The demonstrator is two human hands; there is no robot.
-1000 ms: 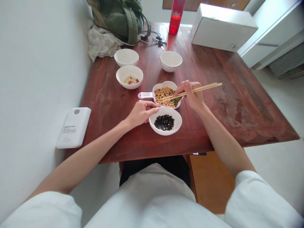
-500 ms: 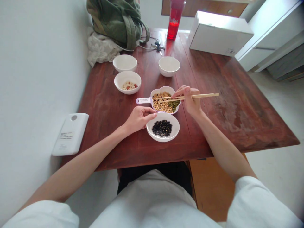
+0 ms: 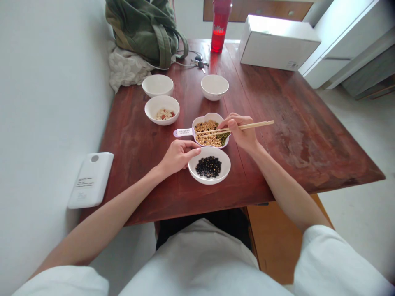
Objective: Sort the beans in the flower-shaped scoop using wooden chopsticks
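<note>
Lowered slightly, chopsticks [image 3: 237,128] stay pinched in right-hand fingers [image 3: 232,122], tips over beans [image 3: 208,133].

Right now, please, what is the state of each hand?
Left hand: loosely curled, touching the bowl of black beans.
Right hand: closed on chopsticks.

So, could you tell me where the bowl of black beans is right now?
The bowl of black beans sits at the table's near edge, touching the left hand.

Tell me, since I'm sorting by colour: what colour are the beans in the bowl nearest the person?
Black, in the white bowl touched by the left hand; the head view shows them.
</note>
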